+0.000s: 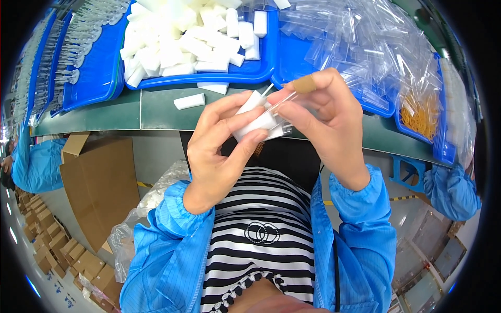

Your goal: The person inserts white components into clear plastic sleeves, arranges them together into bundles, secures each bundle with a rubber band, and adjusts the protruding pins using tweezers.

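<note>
Above the table's near edge, my left hand [222, 148] is closed around white foam-like blocks [259, 123], the fingers on one side and the thumb below. Thin pale rods [268, 89] stick out at the blocks' right end. My right hand [331, 117] pinches a clear plastic piece [289, 99] between thumb and index finger, against that end of the blocks. A tan wrap [304, 84] circles a finger of the right hand. Whether the clear piece is a sleeve or a strip is hard to tell, as the fingers partly cover it.
Ahead, a blue tray [272, 67] is heaped with white blocks; two loose blocks [189, 101] lie before it. To the right are clear plastic sleeves [360, 44] and orange rubber bands [419, 117]. Trays of slender white-tipped pieces [78, 44] stand left. A cardboard box [99, 182] stands below left.
</note>
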The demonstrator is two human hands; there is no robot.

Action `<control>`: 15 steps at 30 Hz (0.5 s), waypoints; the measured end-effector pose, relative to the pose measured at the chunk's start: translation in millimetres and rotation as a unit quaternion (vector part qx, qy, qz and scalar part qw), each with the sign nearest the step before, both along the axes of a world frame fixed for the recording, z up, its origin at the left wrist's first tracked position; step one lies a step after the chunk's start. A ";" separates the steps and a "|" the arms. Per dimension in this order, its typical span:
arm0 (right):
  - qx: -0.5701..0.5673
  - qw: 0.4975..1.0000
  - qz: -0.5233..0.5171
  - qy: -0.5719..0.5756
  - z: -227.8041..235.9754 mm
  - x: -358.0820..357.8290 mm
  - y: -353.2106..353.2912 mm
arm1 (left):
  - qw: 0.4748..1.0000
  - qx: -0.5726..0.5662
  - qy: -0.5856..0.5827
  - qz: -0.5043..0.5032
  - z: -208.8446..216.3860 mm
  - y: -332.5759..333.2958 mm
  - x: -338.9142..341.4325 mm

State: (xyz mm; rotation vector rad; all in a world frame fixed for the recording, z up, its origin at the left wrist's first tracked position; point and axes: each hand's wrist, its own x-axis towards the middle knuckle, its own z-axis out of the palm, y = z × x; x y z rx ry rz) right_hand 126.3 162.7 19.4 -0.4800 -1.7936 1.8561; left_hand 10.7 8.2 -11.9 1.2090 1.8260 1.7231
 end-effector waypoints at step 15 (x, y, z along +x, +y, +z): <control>-0.026 0.998 -0.057 0.007 8.1 4.0 2.7 | 0.973 0.096 -0.205 -0.050 0.8 -10.5 -7.3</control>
